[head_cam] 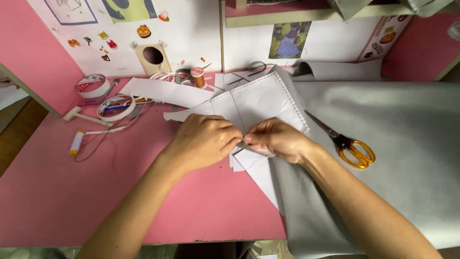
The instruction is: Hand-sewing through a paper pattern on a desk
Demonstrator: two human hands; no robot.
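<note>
Both hands meet at the middle of the frame over a white paper pattern (pixel 258 103) that lies on the pink surface (pixel 57 192). The left hand (pixel 203 141) is curled, its fingertips pinching the lower edge of the paper. The right hand (pixel 278 139) is curled too, its fingertips pinched on the same edge, touching those of the left; whether something thin sits between the fingers is too small to tell. The paper carries a stitched or dotted line along its right edge and a straight line down its middle.

Under the right half of the paper and across the right side of the frame spreads grey fabric (pixel 397 144), hanging over the near edge of the surface at lower centre. On that fabric, just right of the right hand, lie scissors (pixel 347 144) with orange handles, blades pointing to the upper left.

At the left of the frame lie 2 rolls of tape (pixel 93 86), a small white hammer (pixel 84 116) and a yellow spool of thread (pixel 76 143). An orange spool (pixel 198 76) stands near the back wall at upper centre, beside a second pair of scissors (pixel 256 67). A white wall panel (pixel 191 29) with small stickers rises behind.
</note>
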